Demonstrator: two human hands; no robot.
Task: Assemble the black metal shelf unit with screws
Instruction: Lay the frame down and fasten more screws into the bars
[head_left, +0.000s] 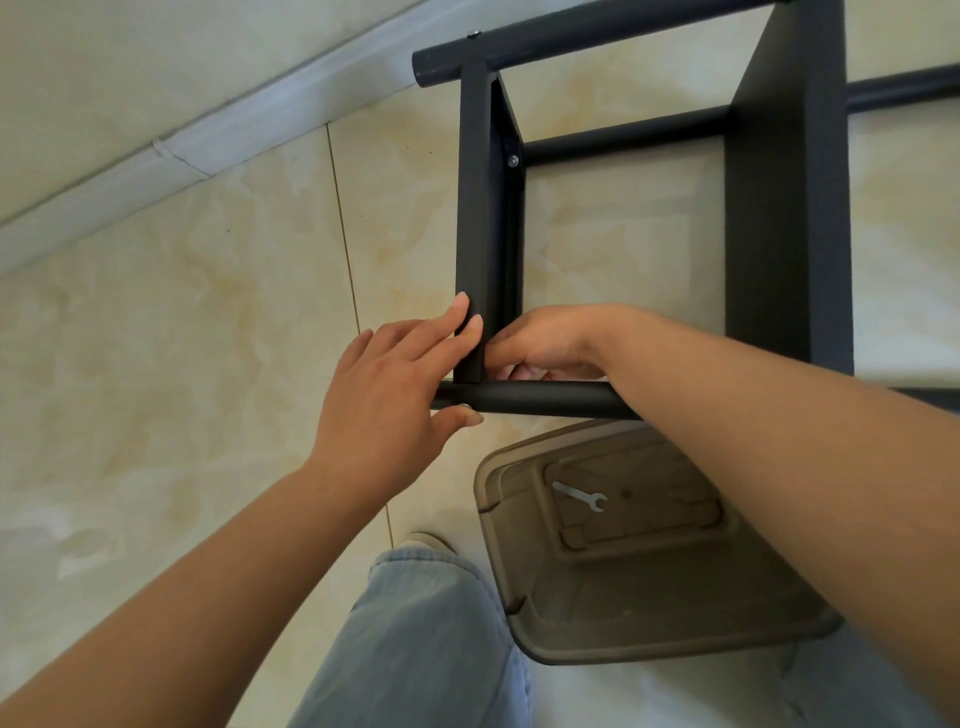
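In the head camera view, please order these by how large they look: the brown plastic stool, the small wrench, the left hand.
1. brown plastic stool
2. left hand
3. wrench, clearly smallest

The hand is nearer the camera, yet the stool looks larger.

Shelf frame (769, 208): matt black throughout, on its round tubes and flat panels alike, with a fine grainy texture seen on the panels.
Screw heads (513, 160): small silver dots shown against the black.
Floor tiles (182, 312): glossy cream, marbled with pale yellow and beige clouds, divided by thin brownish grout lines.
Skirting (156, 161): pale grey-white, set along the floor's far left edge.
Stool (649, 597): translucent smoky brown plastic.
Spanner (579, 496): flat, bright silver, seen on the brown stool.
Trouser leg (415, 639): faded light blue denim.
Shoe tip (426, 540): off-white.
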